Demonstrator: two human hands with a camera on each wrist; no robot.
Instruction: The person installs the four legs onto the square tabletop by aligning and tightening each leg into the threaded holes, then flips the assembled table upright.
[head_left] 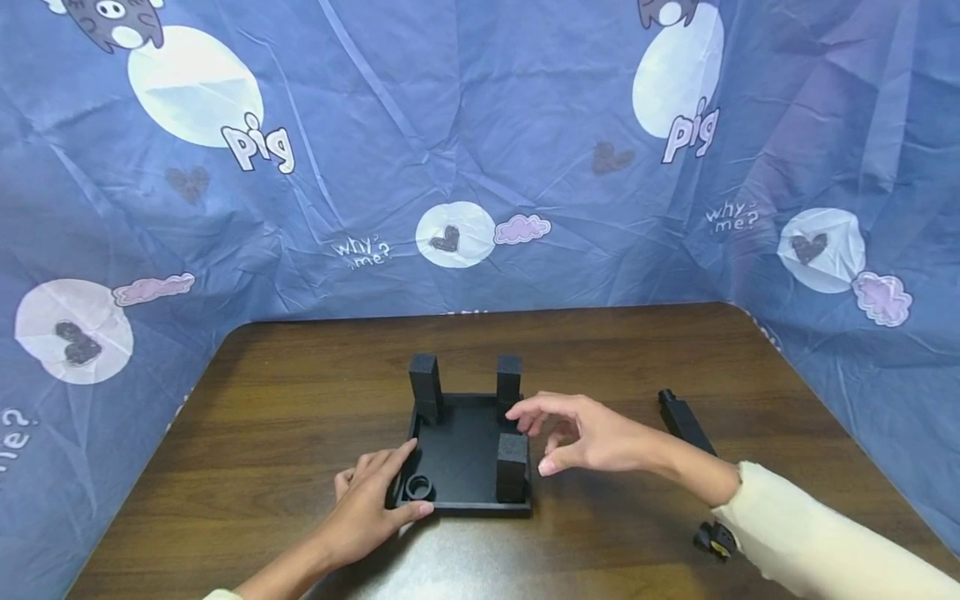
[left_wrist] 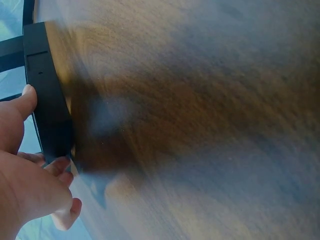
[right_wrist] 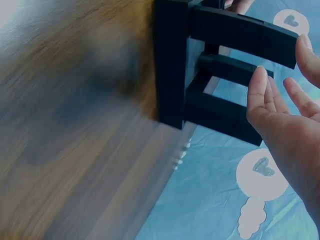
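A black square base [head_left: 461, 450] with a raised rim lies on the table. Square black legs stand upright at three corners: far left [head_left: 425, 382], far right [head_left: 508, 382] and near right [head_left: 512, 467]. The near-left corner carries a bare round socket [head_left: 418, 488]. My left hand [head_left: 375, 500] grips the base at that corner, thumb on the near rim and fingers along the left side. Beside the two right-hand legs is my right hand [head_left: 592, 433], fingers loosely bent, holding nothing. In the right wrist view its thumb [right_wrist: 305, 50] is right at a leg's end.
A loose black leg [head_left: 686, 423] with a round threaded end lies on the table to the right, partly behind the right forearm. By the right sleeve shows a small black and yellow thing [head_left: 716, 540]. A blue printed cloth [head_left: 480, 167] hangs behind the wooden table [head_left: 315, 367].
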